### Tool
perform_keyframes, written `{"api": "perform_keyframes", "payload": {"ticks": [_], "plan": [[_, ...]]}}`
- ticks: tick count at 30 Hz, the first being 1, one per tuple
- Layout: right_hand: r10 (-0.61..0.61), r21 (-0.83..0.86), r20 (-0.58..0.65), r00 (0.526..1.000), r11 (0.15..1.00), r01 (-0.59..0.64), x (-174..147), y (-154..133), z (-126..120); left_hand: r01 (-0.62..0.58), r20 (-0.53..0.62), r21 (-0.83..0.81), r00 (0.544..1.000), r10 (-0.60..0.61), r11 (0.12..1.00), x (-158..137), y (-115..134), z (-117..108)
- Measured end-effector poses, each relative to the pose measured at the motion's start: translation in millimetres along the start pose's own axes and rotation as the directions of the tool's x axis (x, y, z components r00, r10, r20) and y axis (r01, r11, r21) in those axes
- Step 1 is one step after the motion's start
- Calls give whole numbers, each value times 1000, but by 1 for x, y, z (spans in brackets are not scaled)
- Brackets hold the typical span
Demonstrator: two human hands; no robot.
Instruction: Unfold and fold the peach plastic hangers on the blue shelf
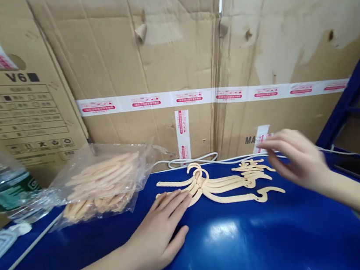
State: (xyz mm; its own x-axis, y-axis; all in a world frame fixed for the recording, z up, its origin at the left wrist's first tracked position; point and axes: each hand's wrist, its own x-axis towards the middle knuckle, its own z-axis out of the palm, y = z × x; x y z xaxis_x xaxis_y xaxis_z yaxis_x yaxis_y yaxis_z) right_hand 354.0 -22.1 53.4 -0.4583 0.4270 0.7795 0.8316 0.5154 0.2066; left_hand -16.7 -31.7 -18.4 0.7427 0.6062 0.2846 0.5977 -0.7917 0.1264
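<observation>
Several beige hangers lie loosely stacked on the blue surface, their curved hooks bunched near the middle. My left hand rests flat over their left arms, fingers stretched and thumb apart, hiding part of them. To the right is a small pile of beige hook-shaped pieces, and one such piece touches or overlaps the end of the nearest hanger arm. Above and right of this pile, my right hand is raised off the surface. Its fingers are loosely bent and apart, with nothing visible between them.
On the left a clear plastic bag holds more beige pieces. Beside it stand a water bottle and a white power strip with a cable. Cardboard walls the back, with a white cord along its foot. A blue frame rises at right.
</observation>
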Motion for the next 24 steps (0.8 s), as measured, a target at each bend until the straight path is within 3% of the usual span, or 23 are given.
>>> {"api": "perform_keyframes", "payload": {"ticks": [2,5,9,15,19,21,24], "plan": [[101,76,177,979,990,-116,-9,19,19,-11,-62,16,998,12,1000,0,1,1],[181,162,464,867,945,-284,-26,46,48,-81,-105,60,991,87,995,0,4,0],[90,267,562,822,921,-284,-31,61,62,-154,-144,116,975,170,981,0,7,-3],[-67,304,644,762,936,-175,-10,49,64,-193,-167,226,958,233,955,-5,15,-6],[-100,293,596,796,951,-100,-2,47,69,-227,-160,260,949,274,938,-13,25,-7],[-92,312,513,854,946,-85,1,46,69,-220,-171,208,951,257,953,-18,31,-8],[28,343,324,946,928,-144,9,28,58,-151,-204,13,967,150,989,-24,40,-11]]}}
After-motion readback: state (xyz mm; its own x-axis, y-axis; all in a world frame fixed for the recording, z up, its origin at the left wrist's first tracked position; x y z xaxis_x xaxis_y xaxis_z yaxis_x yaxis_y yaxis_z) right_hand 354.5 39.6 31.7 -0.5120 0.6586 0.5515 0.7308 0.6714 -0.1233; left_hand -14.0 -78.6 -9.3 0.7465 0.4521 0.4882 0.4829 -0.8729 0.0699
